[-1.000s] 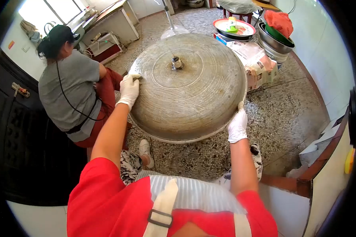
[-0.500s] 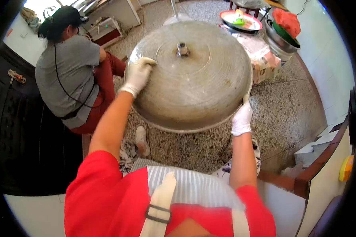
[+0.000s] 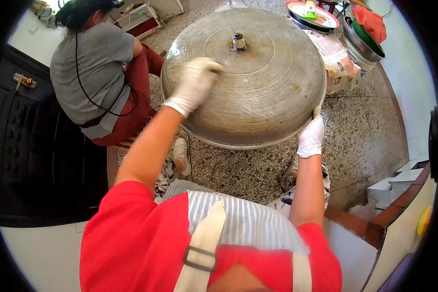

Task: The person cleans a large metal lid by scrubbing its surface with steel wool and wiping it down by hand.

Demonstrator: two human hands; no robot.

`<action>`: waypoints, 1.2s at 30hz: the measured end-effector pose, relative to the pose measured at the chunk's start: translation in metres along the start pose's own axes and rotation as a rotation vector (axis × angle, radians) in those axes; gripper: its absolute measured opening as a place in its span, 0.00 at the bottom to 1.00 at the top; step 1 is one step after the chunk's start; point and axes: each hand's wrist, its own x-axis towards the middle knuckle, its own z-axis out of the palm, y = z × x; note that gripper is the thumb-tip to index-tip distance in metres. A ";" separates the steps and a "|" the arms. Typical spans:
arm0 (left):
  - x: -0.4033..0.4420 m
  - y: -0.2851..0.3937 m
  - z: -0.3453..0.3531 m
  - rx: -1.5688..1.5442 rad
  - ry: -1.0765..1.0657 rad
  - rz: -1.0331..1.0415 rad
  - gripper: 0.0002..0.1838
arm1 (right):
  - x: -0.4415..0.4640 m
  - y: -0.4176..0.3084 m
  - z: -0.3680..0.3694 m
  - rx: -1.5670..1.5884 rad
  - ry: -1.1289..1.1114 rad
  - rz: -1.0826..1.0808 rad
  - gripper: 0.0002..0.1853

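Note:
A large round metal lid (image 3: 258, 92) with a knob (image 3: 238, 41) at its centre fills the upper middle of the view, its domed side up. My left hand (image 3: 197, 82), in a white glove, lies on the left part of this surface, fingers bent together. Something small and dark shows at its fingertips, too blurred to name. At the lower right edge, my right hand (image 3: 311, 134), gloved too, is closed on the rim, with the thumb along it.
A person (image 3: 95, 68) in a grey shirt sits at the left, near a black door (image 3: 44, 146). Behind the lid at the right are a red-rimmed tray (image 3: 323, 18), stacked basins (image 3: 362, 41) and a paper-covered bundle (image 3: 338, 63). A ledge (image 3: 370, 228) stands at the lower right.
My left hand has moved from the lid's left edge inward over its surface, towards the knob. My right hand has stayed on the rim. The view has tilted down a little.

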 end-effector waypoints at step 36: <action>-0.064 -0.046 -0.029 -0.074 0.323 -0.301 0.09 | 0.011 0.004 -0.010 -0.015 -0.044 0.005 0.31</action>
